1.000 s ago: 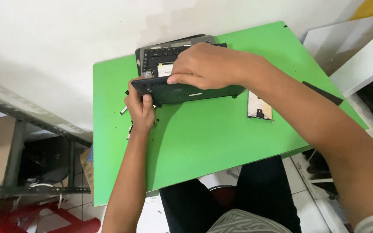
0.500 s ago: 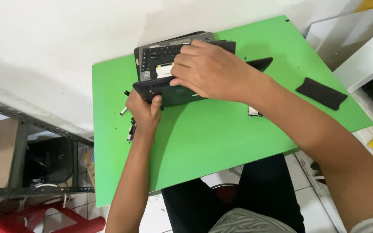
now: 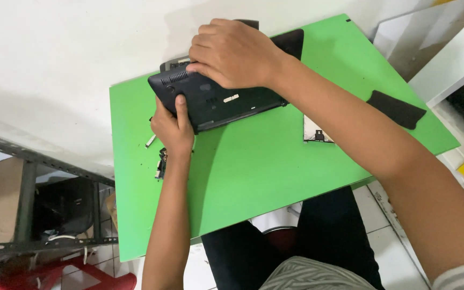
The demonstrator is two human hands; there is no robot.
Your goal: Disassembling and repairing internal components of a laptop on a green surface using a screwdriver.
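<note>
Black laptop base [image 3: 218, 99], underside up, vented, tilted on green table [image 3: 253, 172]; left hand [image 3: 173, 126] and right hand [image 3: 234, 53] both clasping it.

The black laptop base [image 3: 218, 102] is sitting at the far left part of the green table, turned underside up and lifted at an angle, its long edge running left to right. Its matte plastic shell is showing a vent grille near the left corner and a small pale sticker near the middle. The near edge is hanging just above the tabletop, throwing a shadow beneath it. Behind it a grey keyboard panel [image 3: 172, 64] is peeking out, lying flat against the wall side, mostly hidden by the base.
</note>
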